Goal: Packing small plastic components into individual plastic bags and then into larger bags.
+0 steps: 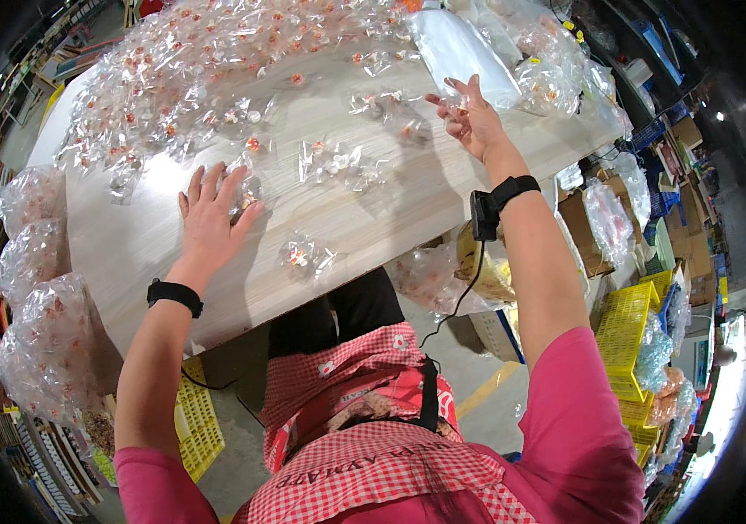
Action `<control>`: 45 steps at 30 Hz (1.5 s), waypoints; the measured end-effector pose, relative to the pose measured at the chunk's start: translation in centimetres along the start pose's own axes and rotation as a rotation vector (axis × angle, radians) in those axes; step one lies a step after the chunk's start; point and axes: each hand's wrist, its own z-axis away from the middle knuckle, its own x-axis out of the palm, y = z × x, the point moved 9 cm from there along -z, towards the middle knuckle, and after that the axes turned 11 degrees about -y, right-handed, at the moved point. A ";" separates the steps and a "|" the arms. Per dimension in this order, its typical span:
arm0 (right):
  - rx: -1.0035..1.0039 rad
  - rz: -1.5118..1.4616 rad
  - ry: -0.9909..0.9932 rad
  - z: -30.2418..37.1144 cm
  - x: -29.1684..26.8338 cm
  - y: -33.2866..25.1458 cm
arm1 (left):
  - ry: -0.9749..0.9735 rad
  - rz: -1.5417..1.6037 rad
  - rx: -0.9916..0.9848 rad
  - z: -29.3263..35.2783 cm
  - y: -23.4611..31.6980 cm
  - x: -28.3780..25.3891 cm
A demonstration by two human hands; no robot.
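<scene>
My left hand [214, 210] lies palm down over the tabletop [347, 210] with its fingers spread. Beside its fingertips and thumb is a small clear packet [247, 188], partly covered by the hand. My right hand [471, 122] is raised above the far right of the table, its fingers apart and slightly bent. Close to it lies a stack of flat clear bags [465, 57]. Between the hands are loose clear packets with pale and orange bits [342, 166]. One more packet [306, 253] rests near the front edge.
A big heap of similar packets [189, 70] covers the far left of the table. Stuffed clear bags [50, 341] stand against its left side, and more [556, 74] lie at the far right. Yellow crates [626, 341] stand to the right. A cable [469, 293] hangs from my right wrist.
</scene>
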 end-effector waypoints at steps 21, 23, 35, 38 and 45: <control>-0.125 1.868 0.024 -3.0 11.9 2.6 | 0.039 0.016 0.039 0.4 0.0 -0.7; -0.110 1.763 -0.070 -2.9 9.9 2.8 | 0.050 0.018 0.040 0.1 0.2 -0.3; -0.416 1.356 0.332 15.5 -1.8 -5.3 | 0.119 0.065 0.017 0.9 -0.8 -0.3; -0.093 1.212 0.333 19.1 -9.2 0.3 | 0.080 0.050 0.017 0.5 0.0 -0.1; -0.116 1.542 0.097 17.8 -0.9 -1.1 | 0.096 0.042 0.010 0.6 -0.7 0.2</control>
